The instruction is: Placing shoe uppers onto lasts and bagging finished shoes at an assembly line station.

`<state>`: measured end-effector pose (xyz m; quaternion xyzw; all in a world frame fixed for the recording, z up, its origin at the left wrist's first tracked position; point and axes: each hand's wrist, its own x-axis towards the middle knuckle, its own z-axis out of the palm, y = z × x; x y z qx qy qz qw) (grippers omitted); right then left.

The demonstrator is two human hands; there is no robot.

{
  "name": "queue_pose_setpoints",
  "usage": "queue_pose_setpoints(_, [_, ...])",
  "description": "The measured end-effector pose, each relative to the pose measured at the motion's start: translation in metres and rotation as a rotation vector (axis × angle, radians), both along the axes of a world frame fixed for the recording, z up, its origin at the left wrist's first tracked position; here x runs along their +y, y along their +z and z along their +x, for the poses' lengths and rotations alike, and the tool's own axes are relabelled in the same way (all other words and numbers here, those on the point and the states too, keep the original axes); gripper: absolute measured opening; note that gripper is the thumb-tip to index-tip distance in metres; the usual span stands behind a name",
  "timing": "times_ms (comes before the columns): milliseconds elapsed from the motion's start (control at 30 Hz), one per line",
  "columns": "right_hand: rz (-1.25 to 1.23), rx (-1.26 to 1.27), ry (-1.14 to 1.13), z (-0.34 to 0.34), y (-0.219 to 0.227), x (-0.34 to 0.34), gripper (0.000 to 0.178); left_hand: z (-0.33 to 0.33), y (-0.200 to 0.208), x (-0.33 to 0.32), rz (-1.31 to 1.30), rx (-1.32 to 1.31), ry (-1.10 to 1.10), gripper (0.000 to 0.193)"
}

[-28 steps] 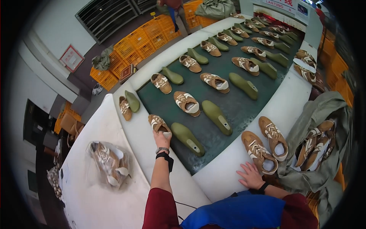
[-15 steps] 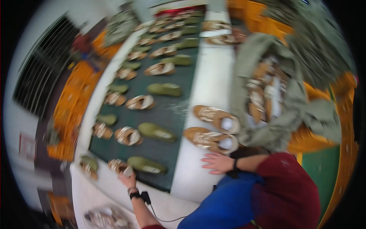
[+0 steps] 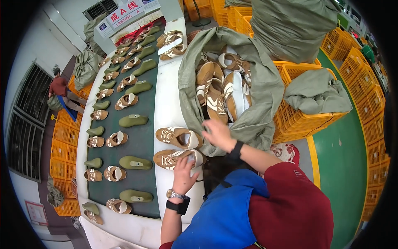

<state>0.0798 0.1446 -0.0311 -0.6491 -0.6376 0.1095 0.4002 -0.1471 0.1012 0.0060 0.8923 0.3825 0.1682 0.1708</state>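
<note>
Two brown sneakers with white stripes lie side by side on the white ledge, the nearer sneaker [image 3: 166, 159] below the farther sneaker [image 3: 173, 136]. My left hand [image 3: 183, 176] is at the heel end of the nearer one, fingers stretched to its opening and thumb apart; a firm grip does not show. My right hand [image 3: 217, 136] hovers by the near edge of a grey-green sack [image 3: 259, 106], fingers apart and holding nothing. Inside the sack lie several similar sneakers [image 3: 215, 99], with a white insole-shaped piece [image 3: 239, 95] on one of them.
A dark green belt [image 3: 101, 155] carries rows of sneakers and green shoe lasts [image 3: 135, 162]. More sneakers [image 3: 172, 45] rest farther up the white ledge. Orange crates [image 3: 290, 124] stand right of the sack, below another full sack [image 3: 294, 29]. A person [image 3: 62, 89] works at far left.
The view has swung to the right. My left hand has left a sneaker on the belt for the nearer ledge sneaker. My right hand has lifted off the ledge toward the sack.
</note>
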Motion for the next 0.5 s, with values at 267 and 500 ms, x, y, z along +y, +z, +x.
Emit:
queue_pose_setpoints(267, [-0.084,-0.022,-0.237,0.075,-0.028,0.019,0.032,0.021,-0.007,0.009,0.007,-0.032,-0.010,0.041])
queue_pose_setpoints(500, [0.045,0.990,-0.010,0.139,0.125,-0.043,0.029,0.022,0.052,0.003,0.209,-0.076,0.219,0.076])
